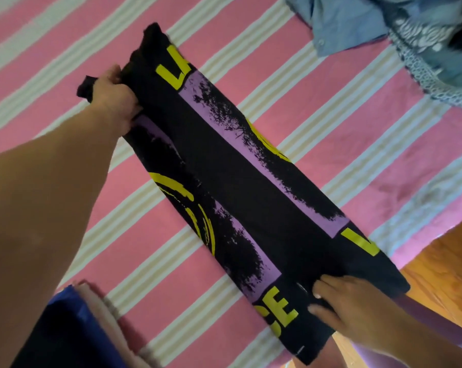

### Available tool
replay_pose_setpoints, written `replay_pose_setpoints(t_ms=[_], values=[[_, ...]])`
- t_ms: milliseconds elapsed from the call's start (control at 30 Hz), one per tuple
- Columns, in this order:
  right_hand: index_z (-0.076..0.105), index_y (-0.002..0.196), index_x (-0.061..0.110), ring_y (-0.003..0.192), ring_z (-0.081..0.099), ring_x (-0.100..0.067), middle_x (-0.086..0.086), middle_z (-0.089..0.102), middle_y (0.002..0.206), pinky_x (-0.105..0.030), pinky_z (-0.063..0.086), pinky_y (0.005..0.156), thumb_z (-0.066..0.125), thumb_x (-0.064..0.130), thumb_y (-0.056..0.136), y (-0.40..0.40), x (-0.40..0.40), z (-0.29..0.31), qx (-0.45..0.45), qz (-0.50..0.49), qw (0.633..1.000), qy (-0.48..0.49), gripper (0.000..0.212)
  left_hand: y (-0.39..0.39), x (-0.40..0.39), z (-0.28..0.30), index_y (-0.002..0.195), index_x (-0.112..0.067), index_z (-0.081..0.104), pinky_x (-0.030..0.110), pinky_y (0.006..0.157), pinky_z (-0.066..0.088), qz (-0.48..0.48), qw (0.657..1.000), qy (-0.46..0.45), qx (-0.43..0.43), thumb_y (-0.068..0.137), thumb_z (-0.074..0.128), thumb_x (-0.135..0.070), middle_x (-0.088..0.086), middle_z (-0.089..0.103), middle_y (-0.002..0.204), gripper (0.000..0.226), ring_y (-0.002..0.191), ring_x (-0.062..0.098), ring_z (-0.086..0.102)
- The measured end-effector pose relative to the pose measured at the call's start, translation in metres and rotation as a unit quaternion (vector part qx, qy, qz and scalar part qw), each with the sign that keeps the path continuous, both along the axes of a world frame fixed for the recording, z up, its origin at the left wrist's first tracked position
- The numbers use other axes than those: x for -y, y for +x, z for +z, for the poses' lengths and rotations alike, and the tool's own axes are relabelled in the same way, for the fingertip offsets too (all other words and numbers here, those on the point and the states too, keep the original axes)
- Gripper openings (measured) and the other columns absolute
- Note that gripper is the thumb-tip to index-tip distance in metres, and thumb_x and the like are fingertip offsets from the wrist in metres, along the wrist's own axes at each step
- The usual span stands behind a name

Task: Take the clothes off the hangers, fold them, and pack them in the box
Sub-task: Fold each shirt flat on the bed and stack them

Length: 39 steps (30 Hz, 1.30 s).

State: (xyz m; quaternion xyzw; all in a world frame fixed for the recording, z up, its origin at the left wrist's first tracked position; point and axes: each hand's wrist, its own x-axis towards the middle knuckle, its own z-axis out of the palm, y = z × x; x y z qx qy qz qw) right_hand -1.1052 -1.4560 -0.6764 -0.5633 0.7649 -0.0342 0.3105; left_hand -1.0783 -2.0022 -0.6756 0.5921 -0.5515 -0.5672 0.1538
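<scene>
Black T-shirt (240, 187) with purple and yellow print lies flat on the pink-and-cream striped bedspread (344, 134), folded into a long narrow strip running from 10 o'clock to 5 o'clock across the frame. Both long sides are folded in toward the middle.

Left hand (115, 94) at 10 o'clock grasps the far end of the strip, fingers curled into the bunched fabric. Right hand (349, 298) at 5 o'clock rests on the near end, fingers fairly straight, pressing the cloth down; not clenched.

Stack of folded clothes (99, 314) at 7 o'clock, pinkish layers beside a dark blue edge. Loose pile of blue and patterned garments (384, 30) at 1 o'clock, well apart from the shirt. Orange-brown floor (442, 266) at 4 o'clock.
</scene>
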Motion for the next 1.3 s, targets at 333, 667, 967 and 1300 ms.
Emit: replay_pose_setpoints(t_ms=[333,667,967,1300], values=[[0.051,0.138,0.008,0.118,0.045,-0.035,-0.016,0.049,0.133,-0.050,0.045,0.095,0.063,0.029,0.092,-0.085,0.036,-0.015,-0.111,-0.190,0.974,-0.054,0.053,0.022,-0.191,-0.007,0.160,-0.028,0.028,0.056,0.125,0.007,-0.490,0.722,-0.448,0.192,0.108,0.030,-0.047,0.015,0.012,0.169,0.055,0.155,0.040,0.005],[0.058,0.123,0.010,0.096,0.057,-0.020,-0.002,0.055,0.110,-0.034,0.047,0.084,0.074,0.027,0.089,-0.102,-0.003,-0.014,0.053,-0.272,0.960,0.042,0.042,0.166,-0.410,0.004,0.135,-0.024,0.059,0.034,0.101,0.051,-0.549,0.793,-0.230,0.135,0.085,0.070,-0.026,0.001,0.058,0.136,0.051,0.121,0.023,0.058],[0.058,0.102,0.020,0.080,0.057,-0.018,0.006,0.060,0.087,-0.031,0.041,0.065,0.069,0.041,0.091,-0.102,-0.012,-0.008,0.110,-0.274,0.949,0.112,0.026,0.090,-0.512,-0.005,0.084,-0.027,0.068,0.030,0.073,0.053,0.006,0.969,0.201,0.144,0.084,0.069,-0.055,-0.002,0.065,0.088,0.028,0.080,0.013,0.064],[0.057,0.110,0.017,0.098,0.062,-0.022,-0.002,0.063,0.105,-0.038,0.053,0.083,0.067,0.034,0.095,-0.080,-0.046,0.004,0.152,-0.331,0.923,0.124,0.025,0.084,-0.554,0.026,0.104,-0.019,0.047,0.031,0.065,0.047,0.147,0.976,0.132,0.086,0.103,0.057,-0.024,-0.004,0.057,0.070,0.010,0.066,0.010,0.057]])
